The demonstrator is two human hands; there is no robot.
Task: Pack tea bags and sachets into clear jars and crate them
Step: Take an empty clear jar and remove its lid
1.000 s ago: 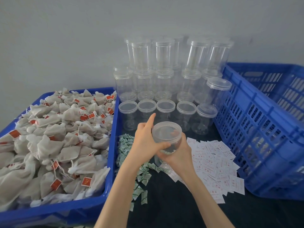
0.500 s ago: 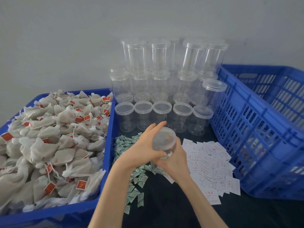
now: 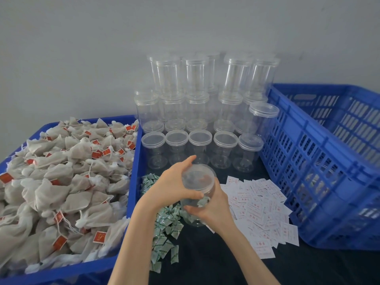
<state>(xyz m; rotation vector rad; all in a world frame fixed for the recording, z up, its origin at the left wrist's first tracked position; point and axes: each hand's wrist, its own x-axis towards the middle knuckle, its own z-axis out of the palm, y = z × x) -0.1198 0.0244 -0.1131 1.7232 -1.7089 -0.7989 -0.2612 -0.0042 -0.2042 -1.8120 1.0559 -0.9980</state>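
At desk centre in the head view, a clear jar [image 3: 197,204] stands upright on the dark desk [image 3: 216,264], between a scatter of green sachets [image 3: 164,229] on its left and a spread of white sachets [image 3: 259,204] on its right. The left hand [image 3: 172,186] covers the jar's lid [image 3: 198,177] from the left side; its fingers [image 3: 186,164] curl round the far rim and the thumb presses the near rim, so the lid is gripped. The right hand [image 3: 213,208] wraps the jar body below the lid, with its fingers curled against the clear wall. Some pale contents show through the wall, but what they are cannot be told. Behind the jar, rows of empty lidded jars [image 3: 201,124] are stacked in tiers against the grey wall [image 3: 102,48]. On the left side, a blue tray [image 3: 133,161] holds a heap of mesh tea bags [image 3: 67,182] with red tags. On the right side, a slotted blue crate [image 3: 320,161] stands on the desk, touching the edge of the white sachets.
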